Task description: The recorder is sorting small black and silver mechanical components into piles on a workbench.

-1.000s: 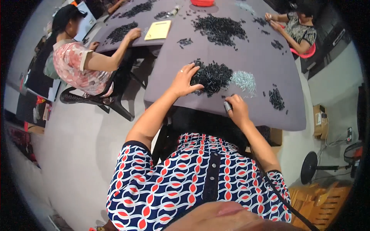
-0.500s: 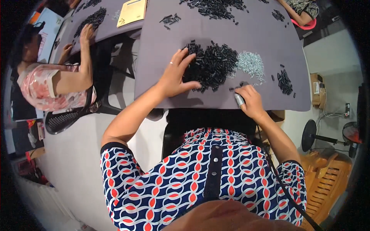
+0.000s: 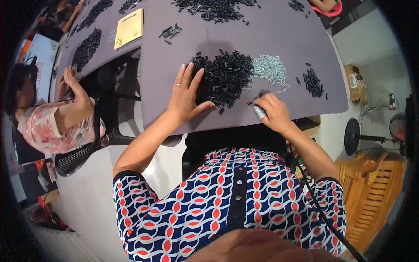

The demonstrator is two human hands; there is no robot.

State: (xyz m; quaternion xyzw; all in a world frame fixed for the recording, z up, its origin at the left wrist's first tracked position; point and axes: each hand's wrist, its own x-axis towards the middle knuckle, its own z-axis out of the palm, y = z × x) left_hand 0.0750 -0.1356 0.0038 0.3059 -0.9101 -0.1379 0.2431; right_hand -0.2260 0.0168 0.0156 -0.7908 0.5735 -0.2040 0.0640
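A large heap of small black tube-like pieces (image 3: pixel 227 76) lies on the grey-covered table. My left hand (image 3: pixel 185 96) is open at the heap's left edge, palm down, fingers stretched and thumb pointing right. Touching the heap's right side is a smaller pile of shiny silver pieces (image 3: pixel 269 69). My right hand (image 3: pixel 275 113) is closed near the table's front edge, below the silver pile. A silver wrapping (image 3: pixel 260 112) shows at its thumb. Loose black pieces (image 3: pixel 262 93) lie by its fingertips; what the fingers hold, if anything, is hidden.
Another black pile (image 3: pixel 313 83) lies to the right, a few black pieces (image 3: pixel 170 31) at the far left. A wide black heap (image 3: pixel 216 8) spreads at the back. On the adjoining table are a yellow booklet (image 3: pixel 129 28) and more black piles. A co-worker (image 3: pixel 65 118) sits at left.
The view has shifted, so the table appears farther left. My left fingers are straighter at the heap's edge. My right hand stays closed by the loose pieces. The co-worker's hands have left their pile.
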